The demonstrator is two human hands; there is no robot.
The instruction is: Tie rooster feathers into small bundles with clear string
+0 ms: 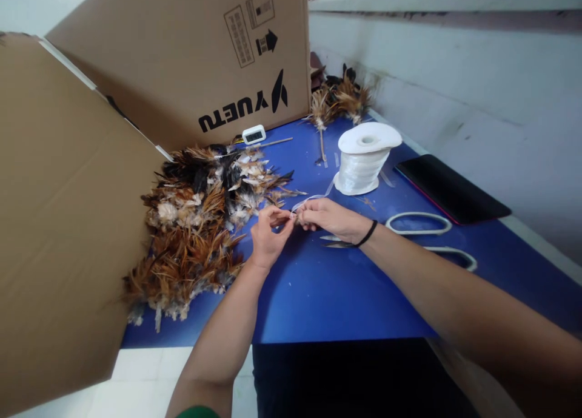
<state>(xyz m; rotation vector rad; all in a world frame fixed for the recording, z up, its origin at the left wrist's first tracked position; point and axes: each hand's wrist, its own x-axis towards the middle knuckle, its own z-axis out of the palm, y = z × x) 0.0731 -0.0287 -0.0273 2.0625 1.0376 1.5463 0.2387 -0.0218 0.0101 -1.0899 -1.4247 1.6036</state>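
Observation:
My left hand (269, 235) pinches a small end of something with thumb and forefinger, too small to name. Right beside it, my right hand (330, 216) is closed on the clear ribbon (313, 198), which runs up to the white spool (364, 160) standing behind. The two hands nearly touch at their fingertips. Below my right wrist, the blades of large scissors (418, 224) stick out; their white handles lie to the right of the forearm. Brown, black and white feathers (195, 224) are heaped left of my left hand.
Cardboard panels (173, 48) stand at the left and back of the blue table (327, 303). A small white digital display (253, 134) sits by the back panel. A black tablet-like device (450, 187) lies at the right edge. More feathers (348, 99) are at the back corner.

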